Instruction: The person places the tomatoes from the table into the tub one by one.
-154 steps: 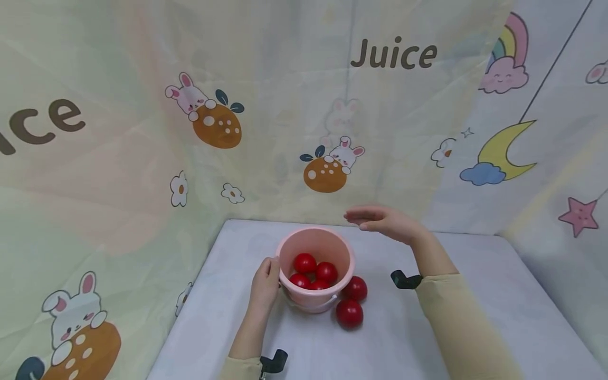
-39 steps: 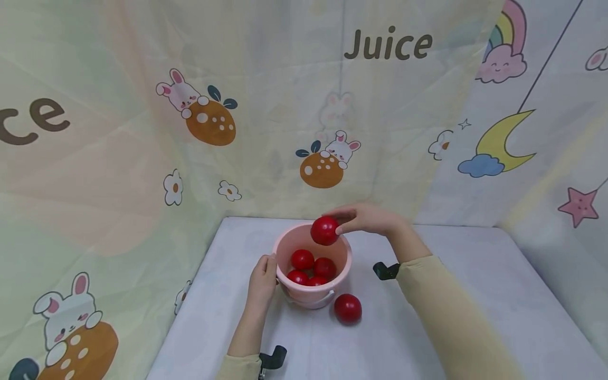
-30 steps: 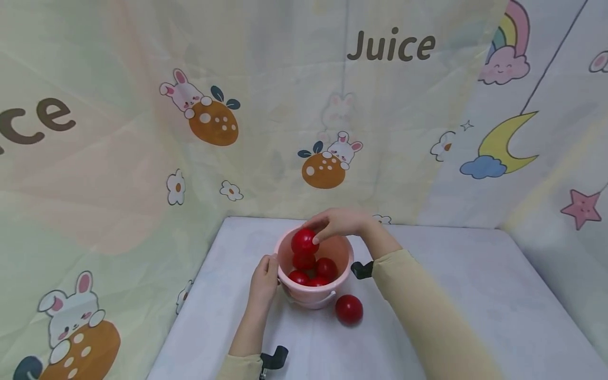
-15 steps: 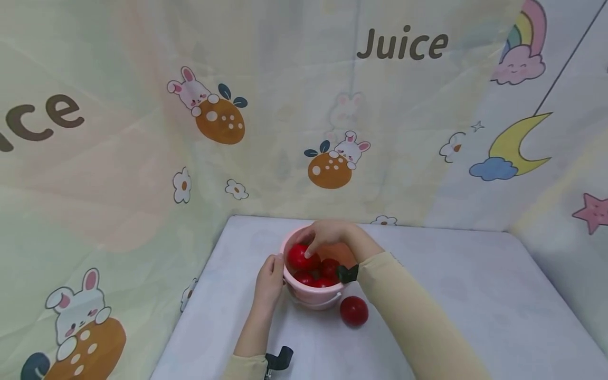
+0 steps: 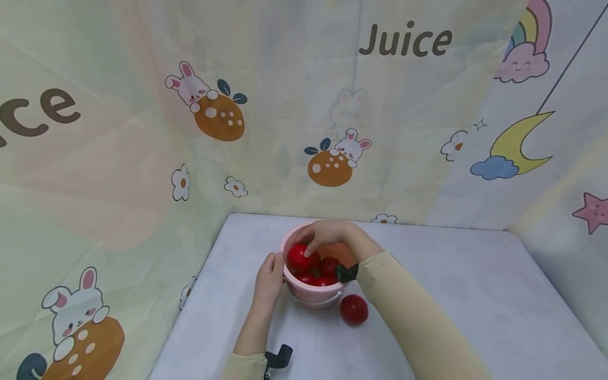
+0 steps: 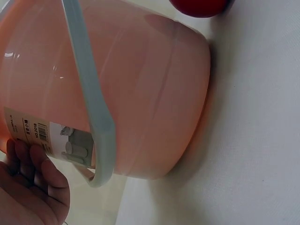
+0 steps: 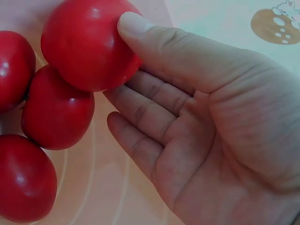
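A pink bucket [image 5: 313, 296] stands upright on the white table, its pale handle [image 6: 96, 108] hanging down the side. My left hand [image 5: 269, 277] grips the bucket's rim at the left. Reaching into the bucket from above, my right hand [image 5: 332, 235] holds a round, glossy red fruit [image 7: 89, 44] between thumb and fingers. That fruit touches another red fruit [image 7: 58, 108] below it, and several lie in the bucket. One more red fruit [image 5: 353, 310] sits on the table, just right of the bucket's base.
The white table [image 5: 451, 295] runs back to a printed cloth backdrop [image 5: 285, 105] with rabbits and flowers. A dark wrist mount [image 5: 278, 357] is on the left wrist, another wrist mount [image 5: 348, 273] on the right one, close to the bucket's rim.
My right hand has taken one of two red fruits from the table, brought it left over the bucket and lowered it inside. The left hand has stayed on the rim.
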`<state>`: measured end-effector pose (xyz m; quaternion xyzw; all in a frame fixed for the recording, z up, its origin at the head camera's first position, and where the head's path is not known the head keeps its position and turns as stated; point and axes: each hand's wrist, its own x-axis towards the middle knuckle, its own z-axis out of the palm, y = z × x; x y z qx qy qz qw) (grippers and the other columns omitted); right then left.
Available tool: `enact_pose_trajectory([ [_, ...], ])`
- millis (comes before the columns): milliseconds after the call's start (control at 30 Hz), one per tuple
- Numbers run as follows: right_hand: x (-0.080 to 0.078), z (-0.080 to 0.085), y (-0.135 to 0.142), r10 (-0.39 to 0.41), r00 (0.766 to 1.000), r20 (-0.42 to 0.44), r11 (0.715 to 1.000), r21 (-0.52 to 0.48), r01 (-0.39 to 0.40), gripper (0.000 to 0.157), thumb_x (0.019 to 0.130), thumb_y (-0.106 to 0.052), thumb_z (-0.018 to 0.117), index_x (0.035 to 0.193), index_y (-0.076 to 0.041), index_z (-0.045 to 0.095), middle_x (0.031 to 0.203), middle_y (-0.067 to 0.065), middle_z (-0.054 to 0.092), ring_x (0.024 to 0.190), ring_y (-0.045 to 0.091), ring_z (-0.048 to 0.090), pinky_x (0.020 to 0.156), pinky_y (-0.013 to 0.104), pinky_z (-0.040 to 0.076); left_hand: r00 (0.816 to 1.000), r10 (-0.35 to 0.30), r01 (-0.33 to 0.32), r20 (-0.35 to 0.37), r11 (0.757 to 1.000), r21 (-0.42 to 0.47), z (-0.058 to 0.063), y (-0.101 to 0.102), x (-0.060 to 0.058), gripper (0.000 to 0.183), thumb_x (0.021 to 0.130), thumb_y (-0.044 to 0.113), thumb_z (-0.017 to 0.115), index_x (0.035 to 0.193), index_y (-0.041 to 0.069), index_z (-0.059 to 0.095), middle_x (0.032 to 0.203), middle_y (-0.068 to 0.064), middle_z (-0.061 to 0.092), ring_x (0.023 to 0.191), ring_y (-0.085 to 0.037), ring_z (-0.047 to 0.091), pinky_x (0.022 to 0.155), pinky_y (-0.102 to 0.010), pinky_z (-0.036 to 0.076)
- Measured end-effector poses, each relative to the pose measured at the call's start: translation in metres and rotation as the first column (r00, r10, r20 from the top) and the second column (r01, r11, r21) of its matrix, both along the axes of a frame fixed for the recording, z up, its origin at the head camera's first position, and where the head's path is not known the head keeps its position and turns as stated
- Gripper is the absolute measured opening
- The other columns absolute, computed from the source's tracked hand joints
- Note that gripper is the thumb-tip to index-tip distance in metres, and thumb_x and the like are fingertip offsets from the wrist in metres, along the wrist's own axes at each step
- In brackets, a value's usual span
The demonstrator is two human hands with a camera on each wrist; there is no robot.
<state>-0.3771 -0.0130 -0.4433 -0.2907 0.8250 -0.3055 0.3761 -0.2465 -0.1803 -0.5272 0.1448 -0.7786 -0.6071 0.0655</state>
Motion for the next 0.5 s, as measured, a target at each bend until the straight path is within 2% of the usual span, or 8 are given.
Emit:
enact_pose_trajectory([
  [300,0.0009,-0.0011,0.0018,-0.010,1.000,-0.012,1.000,-0.008,0.009,0.054,0.070,-0.025,0.078,0.119,-0.036,0.058,0.124,-0.008,0.056,0.118,0.019,0.045,0.091,0.048,0.046,1.000,0.004,-0.004,0.027,1.000,0.002,0.0023,0.0001,0.0010,0.043,0.088,0.061,0.041,0.095,0.021,0.056,0.085,-0.002,0.058,0.078,-0.020,0.054,0.068,-0.026,0.048],
  [500,0.0013,0.0019,0.0028,-0.019,1.000,0.004,0.999,-0.042,0.019,0.055,0.067,-0.032,0.080,0.118,-0.036,0.058,0.123,-0.009,0.057,0.118,0.019,0.045,0.089,0.048,0.047,0.999,0.010,-0.011,0.044,1.000,0.004,0.0034,0.0009,0.0002,0.044,0.087,0.063,0.041,0.094,0.023,0.055,0.086,-0.002,0.058,0.079,-0.019,0.054,0.069,-0.027,0.049],
])
